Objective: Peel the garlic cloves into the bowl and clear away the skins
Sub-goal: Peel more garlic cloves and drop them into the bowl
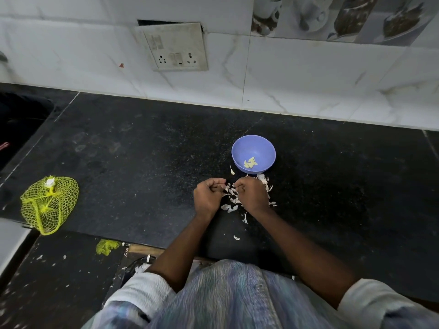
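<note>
Both hands just in front of the blue bowl (253,153) on the dark surface (142,162). Left hand (207,197) and right hand (252,195) curled, fingertips nearly meeting; held thing too small to tell. Peeled cloves (250,162) in bowl. Skins (230,206) below the hands. Yellow net bag (48,203) far left of bowl.
</note>
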